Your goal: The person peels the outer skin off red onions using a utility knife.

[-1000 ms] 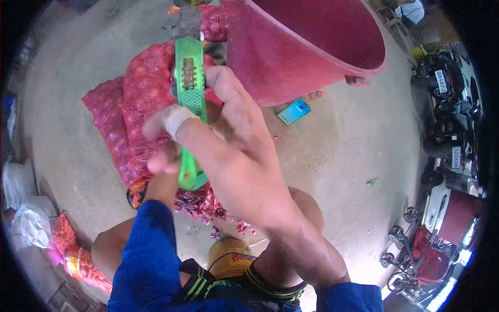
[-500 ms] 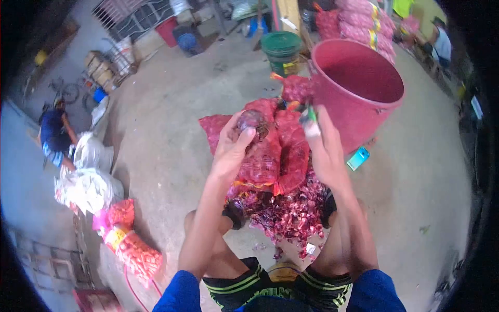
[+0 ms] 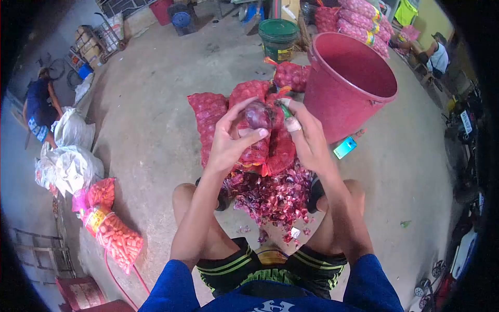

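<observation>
My left hand is closed around a red onion, with the thumb below it. Just right of it, my right hand grips a small green-handled knife, whose blade is hard to make out. White wrapping covers part of a finger on that hand. Beneath both hands stand red mesh sacks filled with onions, partly hidden by my hands. A heap of purple onion skins lies on the floor between my feet.
A large red tub stands right of the sacks, a phone beside it. Behind are a green bucket and stacked onion sacks. At left, a person bends near white sacks; another person sits far right.
My right hand has come in leftward with the knife, nearer the onion. My left hand keeps hold of the onion. The camera view has shifted slightly.
</observation>
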Demonstrator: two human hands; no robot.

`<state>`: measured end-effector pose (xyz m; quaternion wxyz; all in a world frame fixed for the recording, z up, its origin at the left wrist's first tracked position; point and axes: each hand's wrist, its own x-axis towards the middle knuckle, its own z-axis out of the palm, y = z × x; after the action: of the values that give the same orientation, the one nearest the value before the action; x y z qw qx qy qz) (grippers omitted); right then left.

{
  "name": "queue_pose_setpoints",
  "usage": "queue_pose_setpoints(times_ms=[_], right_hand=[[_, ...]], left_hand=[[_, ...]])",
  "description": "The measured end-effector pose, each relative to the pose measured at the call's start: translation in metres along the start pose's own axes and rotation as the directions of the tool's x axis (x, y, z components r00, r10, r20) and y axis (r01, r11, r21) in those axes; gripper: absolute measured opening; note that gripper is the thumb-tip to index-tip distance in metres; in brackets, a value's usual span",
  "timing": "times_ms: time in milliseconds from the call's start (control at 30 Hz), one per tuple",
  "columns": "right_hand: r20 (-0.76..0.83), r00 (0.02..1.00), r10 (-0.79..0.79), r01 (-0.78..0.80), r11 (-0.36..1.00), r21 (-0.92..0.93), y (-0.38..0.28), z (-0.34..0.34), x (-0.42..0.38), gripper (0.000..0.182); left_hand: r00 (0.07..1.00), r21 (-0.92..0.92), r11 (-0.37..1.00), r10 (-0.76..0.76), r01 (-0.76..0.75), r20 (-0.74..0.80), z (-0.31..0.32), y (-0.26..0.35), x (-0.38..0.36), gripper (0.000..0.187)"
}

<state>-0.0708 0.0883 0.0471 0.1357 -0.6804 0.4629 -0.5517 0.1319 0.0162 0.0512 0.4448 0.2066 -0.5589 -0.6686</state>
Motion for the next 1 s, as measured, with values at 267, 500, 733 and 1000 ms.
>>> queue_pose_setpoints(times_ms=[267,500,733,1000], right_hand=[[0.084,0.963,0.258,-0.270,0.934,0.232,0.002,-0.013,0.001,0.038],[0.196,0.875,0.443,-0.480,0.738,0.475,0.003,-0.011,0.001,0.041],[0.160,0.920,0.357,-0.391,0.841,0.374,0.004,-0.018,-0.001,0.046],[0.128,0.960,0.250,-0.260,0.963,0.068,0.003,-0.018,0.003,0.057]], left_hand=[[0.984,-0.085,0.994,0.054,-0.069,-0.171,-0.005,-0.016,0.004,0.065],[0.980,-0.165,0.980,0.080,-0.111,-0.183,0.007,-0.027,0.010,0.069],[0.982,-0.140,0.982,0.102,-0.125,-0.156,0.024,-0.030,0.016,0.075],[0.971,-0.167,0.969,0.153,-0.184,-0.183,0.021,-0.028,0.020,0.079]])
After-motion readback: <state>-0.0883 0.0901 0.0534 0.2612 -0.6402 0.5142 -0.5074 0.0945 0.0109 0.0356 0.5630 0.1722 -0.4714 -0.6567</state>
